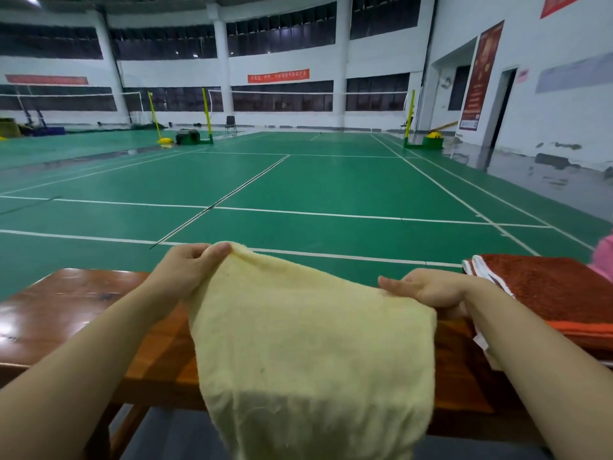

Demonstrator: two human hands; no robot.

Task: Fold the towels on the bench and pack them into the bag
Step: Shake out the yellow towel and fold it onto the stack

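Bench (76, 303) beside green court (315, 180)

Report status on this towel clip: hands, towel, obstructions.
Left hand pinches yellow towel corner, raised. Right hand grips opposite edge. Towel unfolded, draped over bench front. Red towel lies right, apart. Bag not in view.

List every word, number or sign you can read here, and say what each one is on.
No text is legible.
Red banner on the back wall: characters too blurred to read.
Red banner on the left wall: blurred.
Tall red poster on the right wall: print too small.
Yellow towel, red towel: no markings visible.
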